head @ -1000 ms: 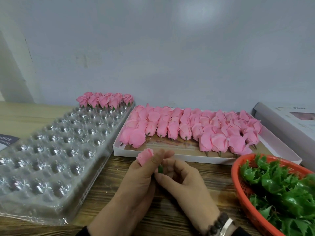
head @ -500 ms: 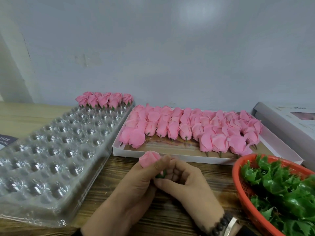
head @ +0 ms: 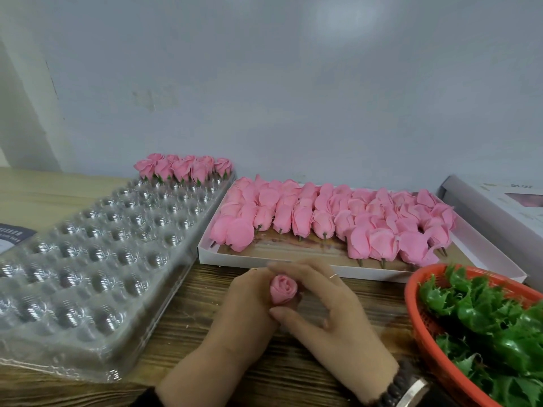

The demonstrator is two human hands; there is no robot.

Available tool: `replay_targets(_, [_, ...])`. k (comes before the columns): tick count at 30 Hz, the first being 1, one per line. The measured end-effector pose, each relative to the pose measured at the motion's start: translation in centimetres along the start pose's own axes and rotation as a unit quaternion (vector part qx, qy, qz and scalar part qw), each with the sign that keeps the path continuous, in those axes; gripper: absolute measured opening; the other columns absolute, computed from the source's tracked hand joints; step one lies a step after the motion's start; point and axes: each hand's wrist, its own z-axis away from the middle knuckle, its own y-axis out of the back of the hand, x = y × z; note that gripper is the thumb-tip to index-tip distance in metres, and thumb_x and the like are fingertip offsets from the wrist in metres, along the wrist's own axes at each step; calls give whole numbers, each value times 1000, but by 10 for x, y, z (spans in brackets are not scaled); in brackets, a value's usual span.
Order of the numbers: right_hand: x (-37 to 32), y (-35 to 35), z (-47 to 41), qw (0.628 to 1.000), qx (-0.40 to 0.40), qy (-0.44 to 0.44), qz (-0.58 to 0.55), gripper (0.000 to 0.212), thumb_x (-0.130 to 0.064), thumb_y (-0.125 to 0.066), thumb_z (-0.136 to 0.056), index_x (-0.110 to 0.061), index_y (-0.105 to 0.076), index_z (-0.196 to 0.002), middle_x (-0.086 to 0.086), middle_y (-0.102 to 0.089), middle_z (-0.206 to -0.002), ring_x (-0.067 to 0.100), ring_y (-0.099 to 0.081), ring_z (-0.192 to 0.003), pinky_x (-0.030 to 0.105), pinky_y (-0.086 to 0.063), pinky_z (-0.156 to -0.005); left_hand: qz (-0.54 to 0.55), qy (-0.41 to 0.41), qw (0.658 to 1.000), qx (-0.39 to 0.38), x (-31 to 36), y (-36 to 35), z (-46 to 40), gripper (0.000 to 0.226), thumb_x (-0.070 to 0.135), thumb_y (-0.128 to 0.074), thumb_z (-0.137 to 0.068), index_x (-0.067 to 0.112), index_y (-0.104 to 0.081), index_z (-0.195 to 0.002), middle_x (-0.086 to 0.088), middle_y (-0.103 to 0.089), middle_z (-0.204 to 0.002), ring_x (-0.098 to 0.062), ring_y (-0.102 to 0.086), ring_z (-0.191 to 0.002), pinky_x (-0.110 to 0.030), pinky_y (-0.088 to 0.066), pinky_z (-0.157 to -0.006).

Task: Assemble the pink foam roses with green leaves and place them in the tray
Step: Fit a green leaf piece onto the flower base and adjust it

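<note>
Above the wooden desk, the left hand and right hand curl their fingers round one pink foam rose; its base and any leaf are hidden. Beside them, the clear tray is partly cut off at left.

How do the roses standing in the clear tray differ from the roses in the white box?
The roses in the clear tray stand upright with green leaves under them; the roses in the white box lie on their sides with bare stems. The tray roses form one short row at the far end; the box roses are many and crowded. Both are pink.
</note>
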Motion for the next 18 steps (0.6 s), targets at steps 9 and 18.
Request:
replay_targets(9, [2, 2, 0, 998, 64, -11, -27, 14, -12, -71, -75, -25, -67, -78, -14, -63, -86, 2, -60, -87, 8, -41, -76, 24, 12, 998, -65, -4, -3, -1, 42, 26, -65, -57, 24, -60, -99, -2, -61, -93, -15, -58, -88, -25, -48, -76])
replay_targets(18, [-5, 4, 0, 999, 46, 0, -11, 13, -19, -66, -74, -27, -65, -85, -15, -60, -92, 2, -60, -89, 12, -47, -73, 38, 41, 997, -50, -3, -1, 1, 30, 31, -66, -54, 28, -53, -81, 4, -62, -84, -11, -57, -79, -24, -46, -70])
